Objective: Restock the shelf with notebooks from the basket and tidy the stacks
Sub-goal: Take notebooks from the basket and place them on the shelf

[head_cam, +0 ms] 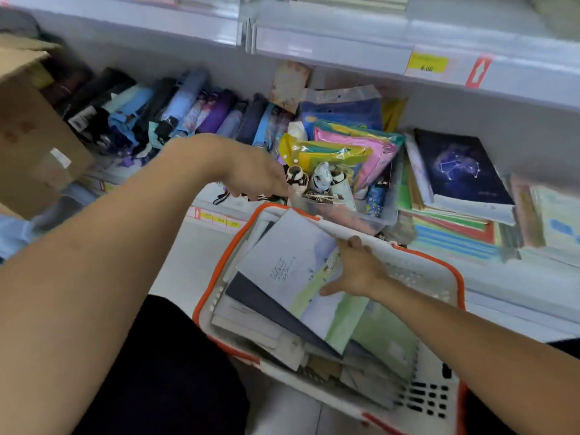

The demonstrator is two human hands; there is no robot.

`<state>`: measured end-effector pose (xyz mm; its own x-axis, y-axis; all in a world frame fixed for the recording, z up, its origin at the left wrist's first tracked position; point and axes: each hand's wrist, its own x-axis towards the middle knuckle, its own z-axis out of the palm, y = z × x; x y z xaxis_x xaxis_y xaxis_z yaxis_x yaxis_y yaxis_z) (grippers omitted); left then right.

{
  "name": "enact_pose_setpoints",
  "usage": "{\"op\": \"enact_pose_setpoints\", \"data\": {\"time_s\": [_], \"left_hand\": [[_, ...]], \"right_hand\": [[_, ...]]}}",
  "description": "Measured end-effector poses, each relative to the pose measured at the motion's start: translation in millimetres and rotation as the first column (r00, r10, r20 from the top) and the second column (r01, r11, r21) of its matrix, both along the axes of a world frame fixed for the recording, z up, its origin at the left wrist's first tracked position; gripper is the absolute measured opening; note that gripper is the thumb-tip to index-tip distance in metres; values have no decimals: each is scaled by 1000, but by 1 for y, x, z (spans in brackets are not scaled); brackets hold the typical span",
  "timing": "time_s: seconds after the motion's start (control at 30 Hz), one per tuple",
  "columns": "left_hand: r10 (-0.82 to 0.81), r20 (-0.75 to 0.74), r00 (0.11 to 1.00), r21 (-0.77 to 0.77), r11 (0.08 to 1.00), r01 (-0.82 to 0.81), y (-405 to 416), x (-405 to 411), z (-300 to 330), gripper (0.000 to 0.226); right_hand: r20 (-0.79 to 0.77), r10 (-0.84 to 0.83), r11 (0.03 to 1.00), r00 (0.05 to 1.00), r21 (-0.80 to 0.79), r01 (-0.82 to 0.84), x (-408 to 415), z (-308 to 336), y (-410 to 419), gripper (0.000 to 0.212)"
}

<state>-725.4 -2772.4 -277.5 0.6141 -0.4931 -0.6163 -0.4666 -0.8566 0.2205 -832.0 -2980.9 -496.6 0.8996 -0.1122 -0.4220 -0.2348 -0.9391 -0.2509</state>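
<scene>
Head view: a white basket [420, 271] with an orange rim sits near centre, below the shelf [345, 48], packed with notebooks lying at mixed angles. The right hand [357, 271] reaches in from the right and grips the top notebook [292, 265], a pale blue and green one with handwriting on its cover; the thumb lies on the cover and the fingers [354, 243] curl over its far edge, tilting that edge up above the basket rim. A dark notebook [266, 306] lies just under it.

The left hand [254, 174] is at the far left corner of the basket, back of the hand up, fingers curled downward; what they hold, if anything, cannot be told, as they are blurred and turned away.

On the lower shelf, to the right, a stack [455, 221] of notebooks is topped by a dark blue one with a constellation [458, 167]. Left of it stand plastic folders [342, 146], then a row of folded umbrellas [175, 105]. A cardboard box [28, 127] sits far left. A yellow price tag [426, 62] is on the upper shelf edge.
</scene>
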Motion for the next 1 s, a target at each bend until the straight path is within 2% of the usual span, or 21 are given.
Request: {"op": "enact_pose_setpoints", "data": {"time_s": [0.07, 0.17, 0.33, 0.4, 0.53, 0.6, 0.63, 0.7, 0.8, 0.87, 0.93, 1.0], "left_hand": [[27, -7, 1000, -15, 1000, -27, -2, 1, 0, 44], [-7, -22, 1000, 45, 999, 8, -4, 1, -4, 43], [12, -35, 999, 33, 999, -11, -5, -2, -4, 43], [31, -40, 999, 24, 999, -30, -3, -1, -4, 42], [45, -47, 998, 7, 999, -45, 0, 2, -5, 41], [39, -45, 998, -5, 999, -40, 0, 3, -6, 40], [36, -47, 998, -9, 999, -37, 0, 3, -6, 39], [37, -64, 997, -11, 999, -38, 1, 4, -7, 34], [95, -149, 984, 2, 995, -96, 5, 5, -6, 30], [130, -210, 969, 20, 991, -129, 10, 5, -2, 46], [135, -264, 955, -22, 989, -146, 15, 1, 4, 72], [130, -322, 938, -202, 958, -202, 18, -5, 11, 75]], "right_hand": [[12, -81, 996, 997, 35, 81, 2, -5, -3, 128], [-26, -163, 983, 986, 84, 165, 6, -2, -13, 117], [-34, -167, 975, 985, 144, 171, 6, -2, -29, 68], [-52, -194, 951, 980, 236, 201, 7, -7, -33, 61], [-187, -327, 824, 926, 424, 376, 1, -3, -31, 54], [-271, -347, 754, 898, 488, 439, -2, -3, -30, 36], [-330, -321, 708, 888, 539, 457, -2, -1, -30, 28], [-395, -230, 562, 890, 692, 453, 0, 7, -33, 25], [-341, -243, 237, 908, 887, 396, 12, 35, -45, 35], [-347, -302, 19, 888, 929, 370, 20, 54, -48, 40], [-350, -335, -154, 875, 936, 316, 26, 65, -45, 34], [-362, -331, -306, 871, 915, 264, 31, 78, -32, 24]]}}
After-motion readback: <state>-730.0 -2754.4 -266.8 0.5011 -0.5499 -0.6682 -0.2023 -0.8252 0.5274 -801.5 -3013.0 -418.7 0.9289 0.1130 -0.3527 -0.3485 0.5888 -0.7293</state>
